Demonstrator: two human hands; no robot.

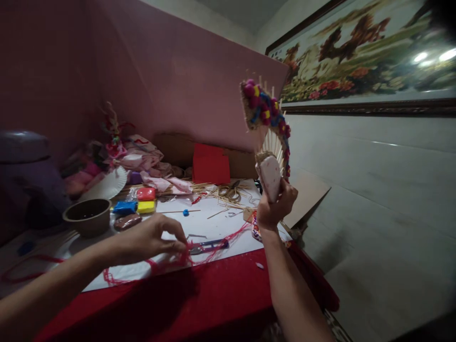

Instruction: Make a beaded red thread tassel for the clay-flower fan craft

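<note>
My right hand (pixel 276 206) is raised at the right, wrapped round the pale spotted base of a handmade fan (pixel 271 175). Thin sticks spread up from that base to a curved burlap band with magenta, blue and yellow decorations. Low over the table's front edge, my left hand (pixel 156 242) pinches red yarn (pixel 184 254) between thumb and fingers. The yarn trails left along the edge and right toward my right wrist. Just beyond the pinch lies a dark-handled cutting tool (pixel 210 245), partly behind the yarn.
Blue, red and yellow clay packets (pixel 146 206) lie beside a brown bowl (pixel 88 216) at the left. Scissors (pixel 231 191) rest among scattered sticks at the back, near red card (pixel 211 164). A red cloth (pixel 228 289) covers the front, and a tiled wall stands close at the right.
</note>
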